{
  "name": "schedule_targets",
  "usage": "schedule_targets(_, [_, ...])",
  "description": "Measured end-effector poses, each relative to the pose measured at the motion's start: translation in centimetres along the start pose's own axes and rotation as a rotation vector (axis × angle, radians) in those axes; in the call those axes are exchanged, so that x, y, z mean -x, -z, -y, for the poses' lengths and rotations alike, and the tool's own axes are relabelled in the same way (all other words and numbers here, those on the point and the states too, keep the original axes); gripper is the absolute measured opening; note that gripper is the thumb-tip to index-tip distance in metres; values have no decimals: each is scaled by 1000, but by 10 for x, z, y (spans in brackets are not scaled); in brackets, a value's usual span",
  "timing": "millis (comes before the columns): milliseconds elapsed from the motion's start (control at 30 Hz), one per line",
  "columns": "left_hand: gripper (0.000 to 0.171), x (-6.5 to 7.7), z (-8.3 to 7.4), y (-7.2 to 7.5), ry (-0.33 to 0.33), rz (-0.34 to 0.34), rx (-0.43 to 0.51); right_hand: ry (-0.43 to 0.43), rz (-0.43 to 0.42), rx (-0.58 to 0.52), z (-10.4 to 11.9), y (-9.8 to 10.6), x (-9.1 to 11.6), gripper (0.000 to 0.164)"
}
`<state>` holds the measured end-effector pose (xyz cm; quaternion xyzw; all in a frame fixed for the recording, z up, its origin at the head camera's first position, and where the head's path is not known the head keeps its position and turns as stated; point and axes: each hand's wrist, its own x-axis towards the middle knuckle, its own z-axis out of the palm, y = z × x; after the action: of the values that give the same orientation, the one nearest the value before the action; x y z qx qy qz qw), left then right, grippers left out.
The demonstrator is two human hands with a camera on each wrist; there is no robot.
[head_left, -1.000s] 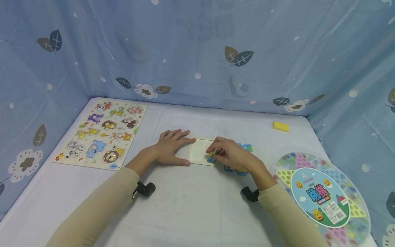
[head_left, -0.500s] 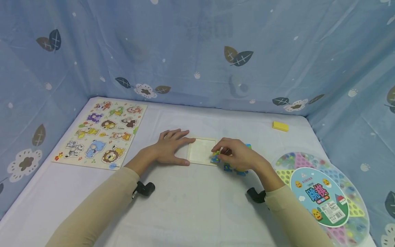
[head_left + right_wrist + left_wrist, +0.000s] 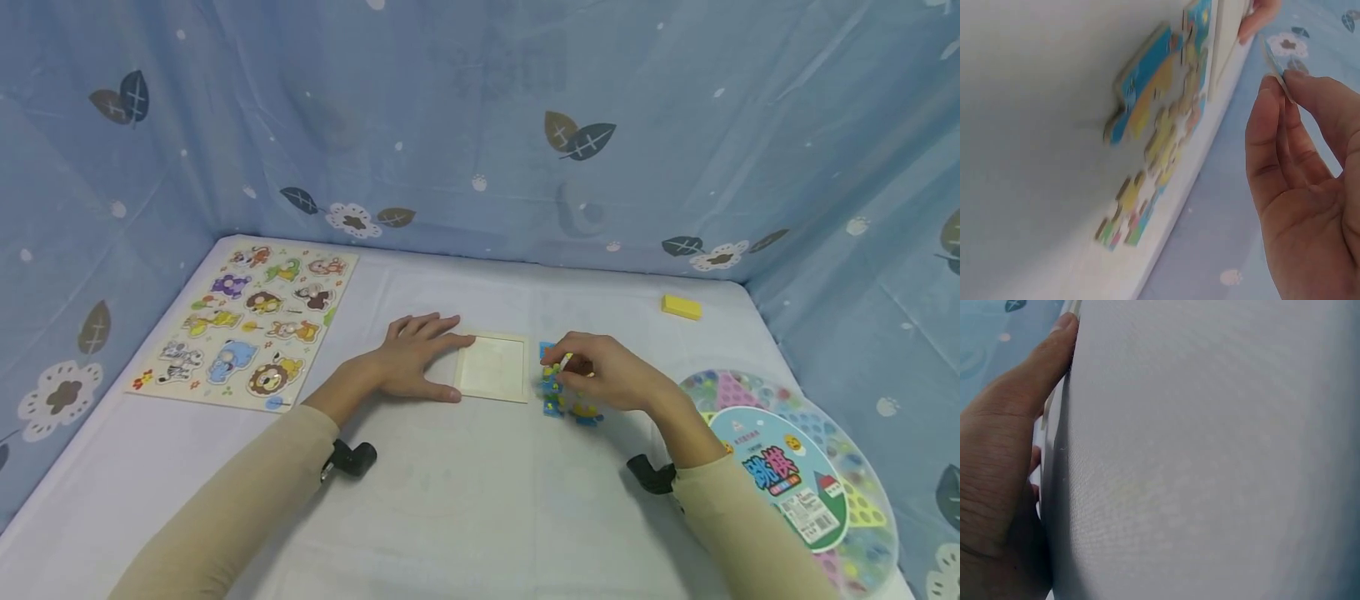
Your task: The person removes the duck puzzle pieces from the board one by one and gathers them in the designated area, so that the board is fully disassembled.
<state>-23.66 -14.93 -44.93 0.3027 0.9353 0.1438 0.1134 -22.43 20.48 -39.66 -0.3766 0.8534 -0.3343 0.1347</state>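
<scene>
A small square wooden puzzle tray (image 3: 492, 367) lies bare in the middle of the table. My left hand (image 3: 412, 358) rests at its left side, fingers spread, thumb and forefinger tips at the rim; in the left wrist view its thumb (image 3: 1041, 369) is extended. To the tray's right, several blue and yellow jigsaw pieces (image 3: 553, 404) lie in a loose cluster, partly hidden by my right hand (image 3: 611, 371). That hand pinches one thin jigsaw piece (image 3: 1274, 64) between thumb and fingers, edge-on in the right wrist view, raised above the others.
An animal peg puzzle board (image 3: 247, 329) lies at the left. At the back right is a yellow block (image 3: 682, 307). A round Chinese checkers set (image 3: 780, 479) takes up the right front, beneath my right forearm. Blue leaf-patterned curtains (image 3: 480, 125) enclose the table (image 3: 450, 500).
My right hand has moved right, from over the tray's right part to above the loose pieces, still pinching a piece. All of the tray's right side now shows. The left hand stays put.
</scene>
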Motion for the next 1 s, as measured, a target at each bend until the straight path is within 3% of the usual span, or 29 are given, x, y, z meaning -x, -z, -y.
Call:
schedule_targets(133, [94, 0, 1, -1, -4, -9, -5, -14, 5, 8, -3, 7, 8, 27])
schedule_targets(533, [93, 1, -1, -1, -10, -2, 4, -191, 26, 34, -13, 21, 40, 30])
schedule_targets(1000, [93, -1, 1, -1, -14, -18, 11, -240, 82, 24, -22, 26, 65, 30])
